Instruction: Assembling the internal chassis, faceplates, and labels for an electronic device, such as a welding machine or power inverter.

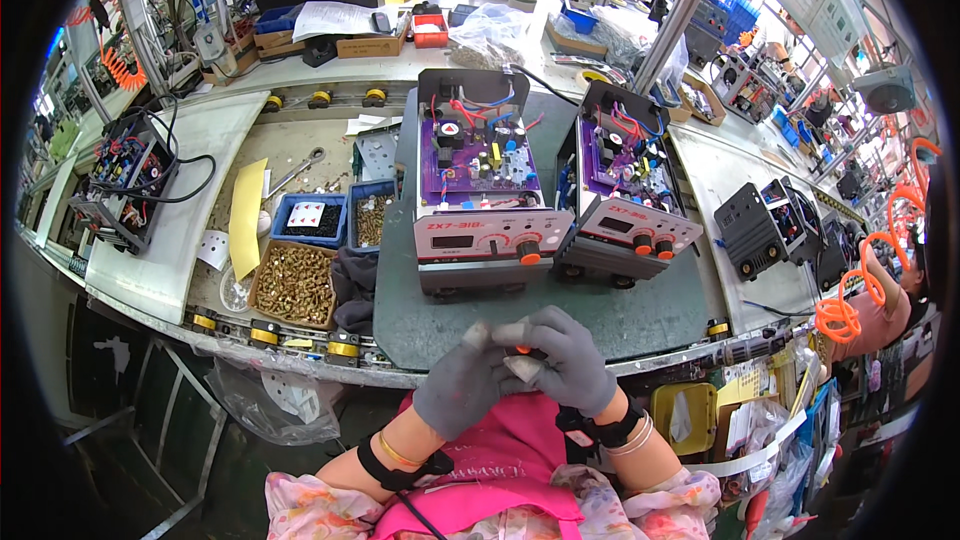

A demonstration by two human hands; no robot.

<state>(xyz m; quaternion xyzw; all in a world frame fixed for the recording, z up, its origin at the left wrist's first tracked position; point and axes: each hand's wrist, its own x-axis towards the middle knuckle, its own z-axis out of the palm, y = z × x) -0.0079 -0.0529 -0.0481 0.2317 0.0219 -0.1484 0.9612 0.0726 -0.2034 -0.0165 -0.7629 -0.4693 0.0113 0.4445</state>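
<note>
In front of my chest, both gloved hands meet above the bench's near edge. My right hand [572, 365] is closed, its fingers curled around a small orange-and-black knob [522, 350], mostly covered by the grey glove. Closed too, my left hand [462, 382] touches the right fingertips; anything between its own fingers is hidden. Just beyond stands a welding machine [470, 225] with its cover off and purple circuit board exposed. Its front panel carries one orange knob [528, 252] beside a bare dial. A second open welding machine [630, 225], turned slightly, has two orange knobs on its panel.
Both machines stand on a green board [400, 330]. To its left are a box of brass-coloured fasteners [295, 285], a blue bin of black parts [312, 220], a yellow sheet [247, 220] and a wrench [295, 172]. More machines [765, 230] stand right. An orange coiled hose [840, 320] hangs there.
</note>
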